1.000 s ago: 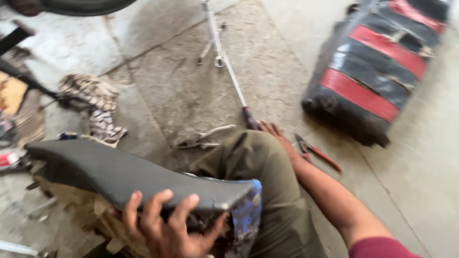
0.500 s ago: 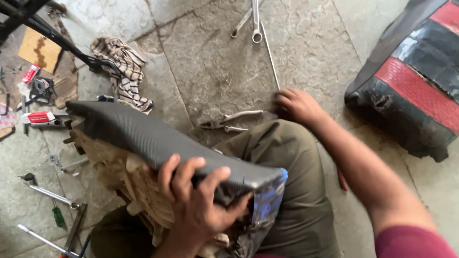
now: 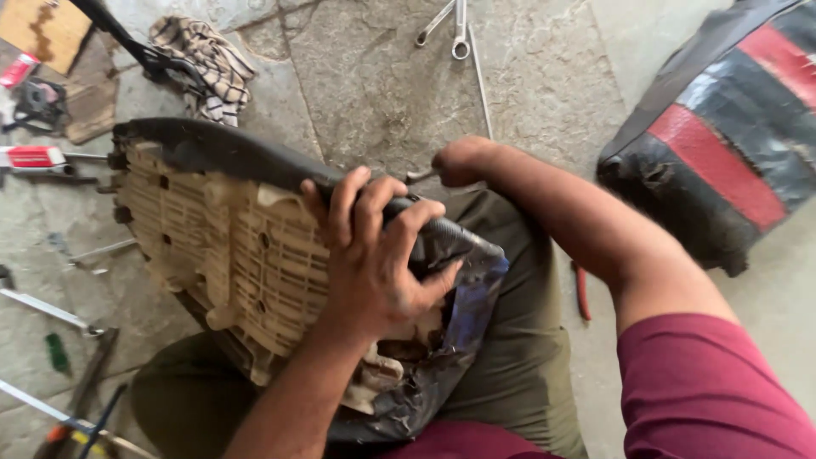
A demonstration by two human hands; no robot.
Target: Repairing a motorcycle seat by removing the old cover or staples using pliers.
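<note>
Gripping the motorcycle seat (image 3: 212, 161) at its narrow end with the left hand (image 3: 370, 272); fingers (image 3: 357, 204) curling over the black vinyl edge, thumb pressing near the torn blue-grey cover flap (image 3: 463, 306). Seat resting tilted across the lap on the olive trousers (image 3: 527, 357), its beige ribbed plastic underside (image 3: 221, 246) turned upward toward the camera.

Reaching down with the right hand (image 3: 463, 160) to the stone floor (image 3: 374, 76) just beyond the knee, fingers folded under around a thin metal tool; whether firmly clamped, cannot tell.

Lying at upper left: a red-and-white tube-shaped package (image 3: 30, 157) beside the seat's wide end, a second small red-and-white package (image 3: 17, 70) above it, and a flat brown cardboard piece (image 3: 42, 30). Checked rag (image 3: 204, 55) lying by a black bar. Spanners (image 3: 455, 25) resting at top centre. Second seat with red and black stripes (image 3: 722, 144) sitting at right. Red-handled pliers (image 3: 582, 289) lying beside the right forearm.

Compared with half a second ago: seat rotated so the beige underside is showing more fully, left hand shifted further over the edge, right hand moved lower and closing at the floor.
</note>
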